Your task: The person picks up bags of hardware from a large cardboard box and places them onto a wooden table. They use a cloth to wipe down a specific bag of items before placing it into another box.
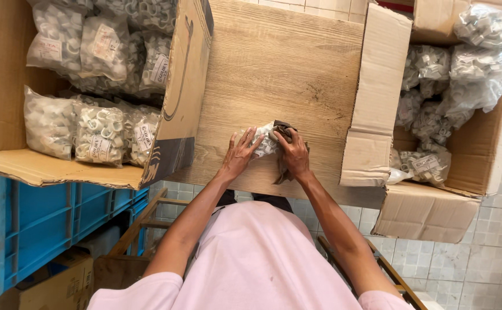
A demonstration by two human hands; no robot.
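Both hands press one small bag of white rings (pixel 264 143) flat between them: left hand (pixel 239 154) spread open, right hand (pixel 293 152) curled on a brown strip (pixel 282 166), keeping it steady on the board (pixel 274 69).

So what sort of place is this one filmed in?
Probably a packing or stockroom area for small plastic fittings: open cardboard boxes full of bagged white fittings, a blue plastic crate, and a wooden board as worktop where both hands handle one small bag.

We see clear plastic bags of white fittings with white paper labels (pixel 99 135) in the left brown cardboard box (pixel 182 109); more fill the right brown cardboard box (pixel 377 86).
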